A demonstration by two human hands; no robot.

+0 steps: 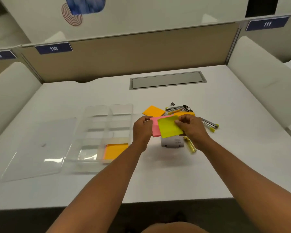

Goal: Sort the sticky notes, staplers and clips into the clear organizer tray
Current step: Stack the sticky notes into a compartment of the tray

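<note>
A: While both of my hands are up over the bench (208, 165), what do I log first?

B: The notes. My left hand (142, 130) pinches the pink sticky pad (155, 127) at its left edge, fingers curled round it. My right hand (191, 126) pinches the yellow-green sticky pad (170, 126) at its right edge. Yellow-green overlaps the pink, lying on top of it, both held above the bench.

A: Tray?

B: Clear organizer tray (91, 115) sits left of my hands, divided into compartments. An orange sticky pad (115, 151) lies in the near right compartment, with a pink edge showing on its left side. I can't tell what else is under it.

A: Rest of the pile?

B: Another orange pad (153, 111) lies flat on the bench just behind my hands. Behind and right of it, a silver stapler (174, 108) with black binder clips (186, 107) beside it, one small clip at the far left of that cluster. A second stapler (210, 125) with yellow ends pokes out from behind my right hand. A small white box (171, 142) sits under the held pads, and a yellow item (190, 145) lies just right of it, blurred.

A: Anything else?

B: Clear flat lid (35, 148) lies left of the tray, touching or nearly so. Grey cable hatch (167, 80) is set in the bench farther back.
</note>
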